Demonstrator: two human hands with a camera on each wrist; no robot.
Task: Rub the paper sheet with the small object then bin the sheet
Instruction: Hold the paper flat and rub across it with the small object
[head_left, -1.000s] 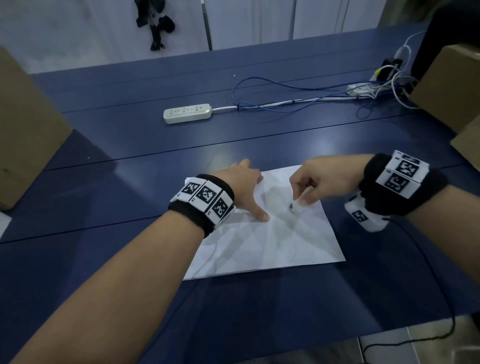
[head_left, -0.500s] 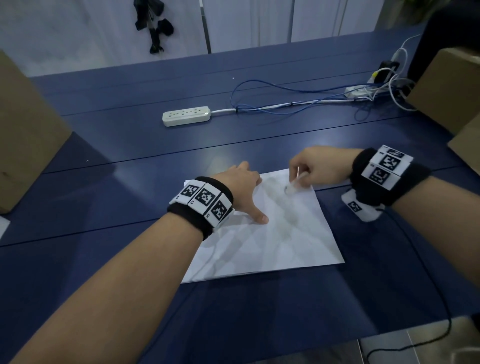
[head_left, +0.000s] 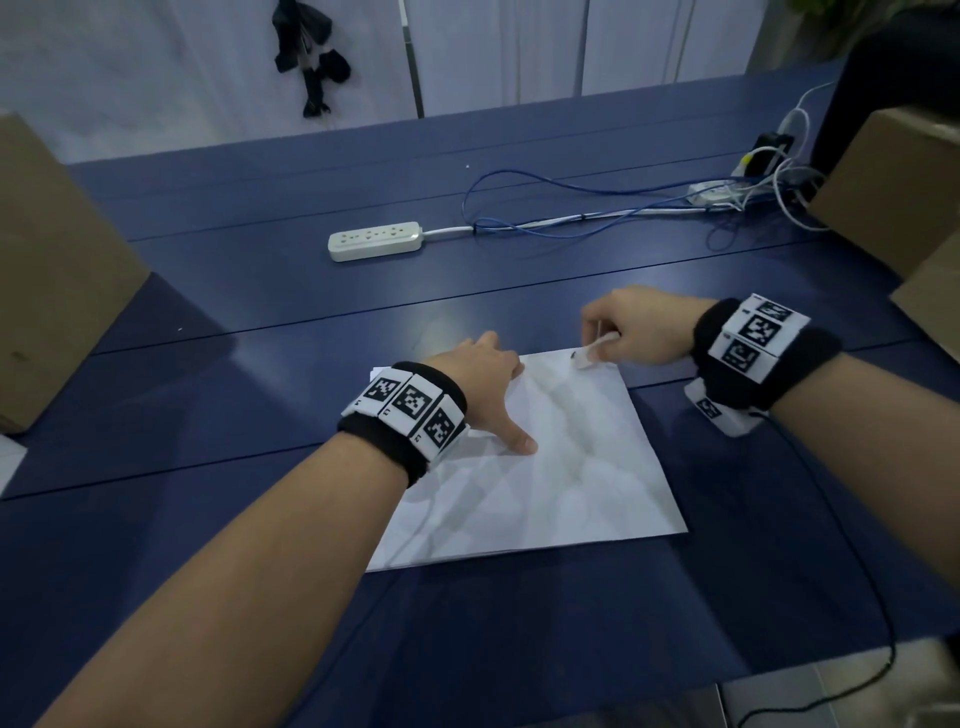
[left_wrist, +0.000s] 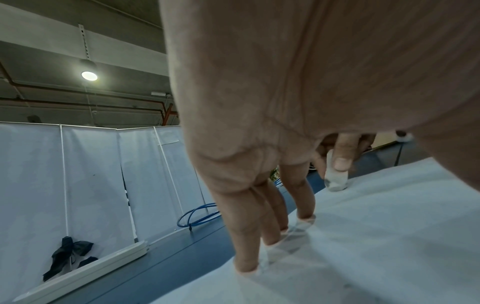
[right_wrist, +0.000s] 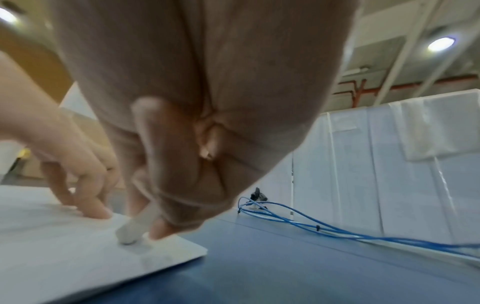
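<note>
- Currently: paper sheet (head_left: 566, 467) lies flat on the blue table (head_left: 519, 291), near the front edge, creased with faint grey shadowing across its middle.
- Left hand (head_left: 483, 384) sits on the sheet's far-left part. Fingers straight and spread slightly apart, tips pressing down on the paper; the left wrist view shows the fingertips (left_wrist: 246, 265) planted at the sheet's far edge. Thumb stretched out toward the sheet's centre, also flat on the paper.
- Right hand (head_left: 639, 327) is at the sheet's far-right corner, fingers curled together and pinching a small white object (head_left: 589, 356).
- Small white object: stubby, pale, with a dark smudge at its lower end. The right wrist view shows its tip (right_wrist: 130, 230) touching the paper close to the corner; thumb and forefinger clamp it from either side.
- From the left wrist, the same object (left_wrist: 336, 176) stands tilted on the sheet beyond the left fingers, the right hand's finger laid over its upper part.
- Both wrists carry black bands with black-and-white coded tags.
- Farther back on the table: white power strip (head_left: 374, 240), its cord running right, tangled with a blue cable (head_left: 545, 208) toward a cluster of plugs at the far-right corner.
- Cardboard box (head_left: 47, 270) stands at the table's left; another cardboard box (head_left: 893, 187) at the right.
- White partition panels behind the table; a dark bundle (head_left: 311, 57) hangs against them.
- No bin visible in any view.
</note>
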